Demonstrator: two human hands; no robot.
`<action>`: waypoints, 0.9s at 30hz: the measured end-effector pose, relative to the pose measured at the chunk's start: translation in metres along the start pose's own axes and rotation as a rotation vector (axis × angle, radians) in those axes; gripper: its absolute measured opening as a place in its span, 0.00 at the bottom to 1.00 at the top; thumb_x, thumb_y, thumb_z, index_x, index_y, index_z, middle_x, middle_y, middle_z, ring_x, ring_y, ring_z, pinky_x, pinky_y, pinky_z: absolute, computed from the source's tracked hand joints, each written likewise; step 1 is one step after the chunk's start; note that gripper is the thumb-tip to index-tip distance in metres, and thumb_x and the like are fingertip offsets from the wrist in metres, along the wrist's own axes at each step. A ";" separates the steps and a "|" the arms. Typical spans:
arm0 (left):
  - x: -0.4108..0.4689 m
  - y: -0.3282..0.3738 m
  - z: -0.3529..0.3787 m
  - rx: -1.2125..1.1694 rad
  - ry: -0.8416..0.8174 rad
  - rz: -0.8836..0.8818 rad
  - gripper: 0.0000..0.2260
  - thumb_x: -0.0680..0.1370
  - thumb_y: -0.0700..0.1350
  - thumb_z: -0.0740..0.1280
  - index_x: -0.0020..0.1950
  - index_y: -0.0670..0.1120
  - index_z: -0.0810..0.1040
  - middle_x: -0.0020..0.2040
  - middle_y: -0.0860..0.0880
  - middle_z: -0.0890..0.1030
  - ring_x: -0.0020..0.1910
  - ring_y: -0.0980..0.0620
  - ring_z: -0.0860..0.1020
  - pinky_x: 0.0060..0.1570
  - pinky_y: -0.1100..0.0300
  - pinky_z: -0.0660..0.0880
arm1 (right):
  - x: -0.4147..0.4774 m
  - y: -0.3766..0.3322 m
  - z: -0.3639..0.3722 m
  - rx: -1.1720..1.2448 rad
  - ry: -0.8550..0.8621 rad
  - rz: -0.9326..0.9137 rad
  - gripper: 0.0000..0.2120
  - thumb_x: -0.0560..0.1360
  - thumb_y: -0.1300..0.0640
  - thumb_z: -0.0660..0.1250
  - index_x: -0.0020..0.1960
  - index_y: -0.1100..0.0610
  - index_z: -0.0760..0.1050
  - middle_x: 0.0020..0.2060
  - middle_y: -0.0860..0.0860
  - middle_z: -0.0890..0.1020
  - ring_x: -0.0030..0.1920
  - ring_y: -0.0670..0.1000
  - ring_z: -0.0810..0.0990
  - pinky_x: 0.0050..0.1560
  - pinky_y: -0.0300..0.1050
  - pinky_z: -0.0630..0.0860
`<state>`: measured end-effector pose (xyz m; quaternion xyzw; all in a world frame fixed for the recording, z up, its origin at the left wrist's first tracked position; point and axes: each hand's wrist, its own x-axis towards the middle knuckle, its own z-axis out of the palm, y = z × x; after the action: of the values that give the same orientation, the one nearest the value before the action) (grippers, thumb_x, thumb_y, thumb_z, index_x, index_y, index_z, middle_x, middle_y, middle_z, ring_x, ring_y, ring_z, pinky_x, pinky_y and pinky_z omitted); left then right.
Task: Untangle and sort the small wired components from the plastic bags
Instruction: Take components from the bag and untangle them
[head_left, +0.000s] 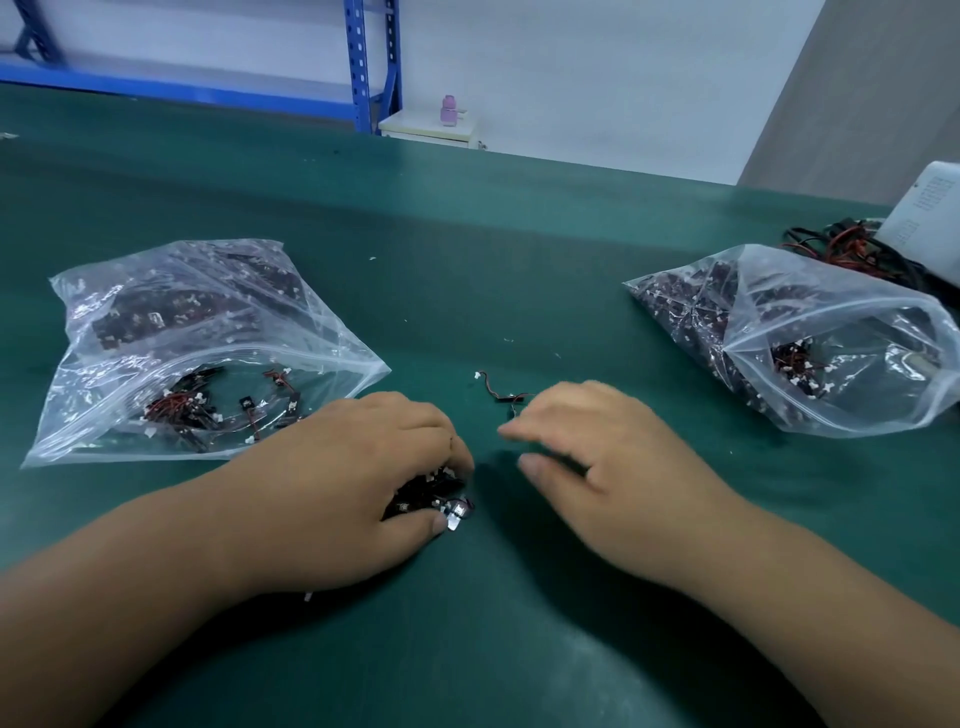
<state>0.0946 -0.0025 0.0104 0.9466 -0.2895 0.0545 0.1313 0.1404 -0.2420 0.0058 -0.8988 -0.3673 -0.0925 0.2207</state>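
Green matting (467, 249) covers the bench in the head view. At centre-low frame the left hand (358, 467) is clenched around a clump of wired components (434, 493), thumb beneath. Beside it the right hand (602, 457) is motion-blurred, fingers spread low over the mat; whether it pinches anything cannot be told. A single wired component (497, 393) lies just above its fingertips. One clear plastic bag (171, 322) of components sits at frame left, another bag (810, 338) at right, with loose red-black wires (841, 244) behind it.
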 end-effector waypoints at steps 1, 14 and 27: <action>0.001 0.000 0.001 0.001 0.003 -0.003 0.12 0.76 0.60 0.62 0.59 0.61 0.73 0.55 0.64 0.74 0.55 0.61 0.72 0.58 0.56 0.72 | 0.000 -0.003 0.004 -0.098 -0.080 -0.027 0.13 0.78 0.50 0.62 0.58 0.47 0.80 0.53 0.42 0.80 0.52 0.52 0.77 0.54 0.52 0.74; 0.006 0.002 0.002 -0.042 0.046 -0.031 0.02 0.78 0.50 0.68 0.49 0.57 0.77 0.45 0.60 0.76 0.47 0.58 0.74 0.51 0.54 0.74 | -0.005 -0.021 0.016 -0.032 -0.131 0.036 0.20 0.76 0.37 0.56 0.57 0.46 0.79 0.47 0.43 0.76 0.50 0.51 0.73 0.55 0.53 0.71; 0.003 0.001 0.000 0.015 0.050 -0.085 0.08 0.73 0.58 0.62 0.51 0.60 0.74 0.46 0.64 0.75 0.49 0.63 0.72 0.53 0.58 0.73 | -0.005 -0.026 0.019 0.077 -0.067 0.029 0.08 0.79 0.49 0.65 0.48 0.50 0.81 0.42 0.47 0.77 0.47 0.51 0.76 0.50 0.51 0.73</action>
<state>0.0966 -0.0052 0.0108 0.9573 -0.2454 0.0749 0.1335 0.1182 -0.2198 -0.0043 -0.8974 -0.3649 -0.0448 0.2441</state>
